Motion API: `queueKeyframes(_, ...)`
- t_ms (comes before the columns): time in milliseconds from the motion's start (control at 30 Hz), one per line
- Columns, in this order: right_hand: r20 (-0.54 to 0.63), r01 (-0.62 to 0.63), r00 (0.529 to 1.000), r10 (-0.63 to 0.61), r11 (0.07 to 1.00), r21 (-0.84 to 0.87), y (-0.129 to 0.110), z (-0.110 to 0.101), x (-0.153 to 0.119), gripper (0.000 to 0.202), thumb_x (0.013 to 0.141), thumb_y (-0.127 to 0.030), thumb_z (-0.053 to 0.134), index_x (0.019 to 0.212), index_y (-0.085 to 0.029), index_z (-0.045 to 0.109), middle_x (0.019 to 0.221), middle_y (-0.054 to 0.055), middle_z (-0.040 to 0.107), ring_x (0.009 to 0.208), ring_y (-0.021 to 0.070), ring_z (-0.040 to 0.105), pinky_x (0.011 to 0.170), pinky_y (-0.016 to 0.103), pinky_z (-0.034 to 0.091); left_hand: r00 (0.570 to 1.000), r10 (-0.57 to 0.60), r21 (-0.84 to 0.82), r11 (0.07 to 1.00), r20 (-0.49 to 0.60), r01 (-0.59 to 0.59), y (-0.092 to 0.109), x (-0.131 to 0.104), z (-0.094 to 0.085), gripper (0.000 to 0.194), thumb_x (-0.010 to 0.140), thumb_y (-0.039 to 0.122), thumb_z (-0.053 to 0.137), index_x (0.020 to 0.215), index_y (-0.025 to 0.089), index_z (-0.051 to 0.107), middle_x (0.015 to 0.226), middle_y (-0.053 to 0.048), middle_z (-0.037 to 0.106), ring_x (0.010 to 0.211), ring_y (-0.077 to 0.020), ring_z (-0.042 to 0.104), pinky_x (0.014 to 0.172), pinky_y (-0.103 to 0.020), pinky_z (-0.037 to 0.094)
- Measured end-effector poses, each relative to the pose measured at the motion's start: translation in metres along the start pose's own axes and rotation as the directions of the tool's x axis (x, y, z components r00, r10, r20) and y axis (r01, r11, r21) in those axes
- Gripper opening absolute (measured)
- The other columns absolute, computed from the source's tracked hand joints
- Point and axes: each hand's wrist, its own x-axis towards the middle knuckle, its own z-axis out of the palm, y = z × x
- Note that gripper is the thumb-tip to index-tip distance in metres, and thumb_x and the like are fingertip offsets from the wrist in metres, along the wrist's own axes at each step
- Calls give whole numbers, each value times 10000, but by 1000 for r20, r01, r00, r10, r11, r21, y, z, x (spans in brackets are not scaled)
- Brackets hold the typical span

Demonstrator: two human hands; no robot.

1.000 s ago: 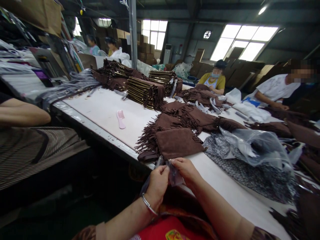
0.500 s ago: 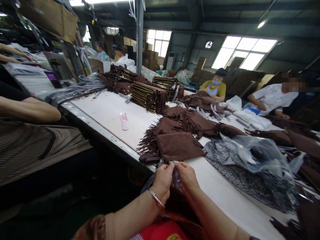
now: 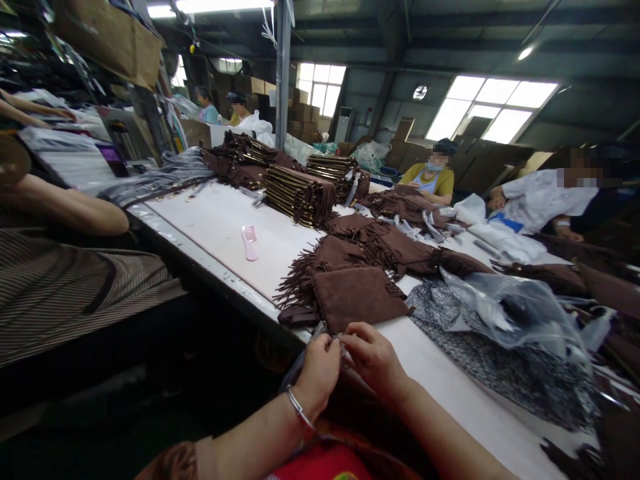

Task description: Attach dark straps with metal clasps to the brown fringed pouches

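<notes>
Left hand and right hand pinch one greyish plastic piece beside one brown pouch; one pink comb lies on the table.

The pouch is dark brown, matte and roughly four-sided, lying broad side up and askew by the near edge of the table. Just beside its near side, the plastic, greyish and translucent, is bunched; its full shape is hidden.

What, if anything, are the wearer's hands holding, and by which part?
The left hand and right hand pinch some greyish plastic in front of the brown pouch; which part of it they grip cannot be told.
</notes>
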Motion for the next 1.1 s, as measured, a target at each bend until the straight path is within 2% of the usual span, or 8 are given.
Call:
queueKeyframes(167, 122, 134, 985, -119, 983, -128, -5, -4, 9, 156, 847, -248, 586, 971, -189, 659, 916, 86, 632, 801, 191, 551, 720, 324, 476, 972, 229, 308, 922, 52, -234, -6, -10, -13, 248, 878, 343, 465, 728, 181, 578, 692, -8, 577, 657, -141, 505, 612, -263, 391)
queueKeyframes(400, 195, 14, 981, -11, 1000, -12, -13, -4, 23, 144, 866, -153, 528, 839, -201, 662, 806, 45, 621, 749, 146, 561, 682, 254, 457, 890, 423, 487, 749, 172, -449, -10, -20, -26, 208, 919, 325, 421, 860, 195, 573, 865, -63, 623, 801, -188, 568, 720, -305, 435)
queueKeyframes(500, 252, 62, 966, -60, 998, -1, -14, -10, 35, 160, 844, -157, 554, 957, -209, 655, 909, 58, 635, 835, 163, 572, 743, 279, 466, 864, 457, 537, 684, 213, -494, -9, -17, -32, 233, 937, 269, 360, 906, 191, 577, 897, -82, 629, 836, -196, 576, 775, -328, 443)
queueKeyframes(567, 269, 117, 956, -115, 993, 8, -10, -16, 44, 282, 813, -147, 579, 1079, -224, 632, 1045, 72, 628, 948, 185, 561, 834, 321, 460, 836, 476, 548, 638, 272, -541, -8, -15, -38, 251, 939, 251, 338, 919, 189, 581, 902, -90, 629, 843, -197, 576, 796, -334, 442)
queueKeyframes(767, 310, 176, 941, -132, 977, -118, 10, -32, 70, 530, 797, -121, 558, 1300, -282, 526, 1368, 74, 496, 1257, 254, 399, 1019, 443, 352, 691, 460, 512, 465, 557, -722, 21, 1, -60, 251, 911, 267, 391, 840, 201, 622, 821, -92, 619, 790, -200, 564, 756, -314, 434)
queueKeyframes(933, 369, 303, 902, -225, 938, -169, 4, -45, 81, 520, 735, -137, 577, 1216, -333, 593, 1426, 3, 441, 1335, 275, 292, 1052, 436, 266, 552, 409, 378, 434, 727, -818, 68, 17, -67, 207, 861, 275, 476, 792, 217, 663, 798, -89, 629, 772, -201, 568, 741, -292, 429)
queueKeyframes(1000, 336, 262, 927, -168, 931, -255, 2, -45, 83, 373, 755, -185, 583, 1108, -287, 648, 1293, 28, 556, 1301, 278, 316, 1046, 436, 234, 575, 423, 387, 451, 700, -804, 73, 20, -66, 201, 859, 277, 486, 788, 217, 664, 794, -87, 633, 775, -203, 569, 745, -291, 421)
queueKeyframes(1100, 291, 152, 956, -30, 901, -407, 6, -33, 85, 134, 806, -251, 570, 875, -211, 678, 913, 70, 660, 1096, 259, 445, 984, 428, 252, 718, 448, 485, 534, 533, -693, 61, 21, -60, 233, 876, 275, 466, 737, 215, 644, 740, -75, 628, 721, -200, 566, 705, -295, 405)
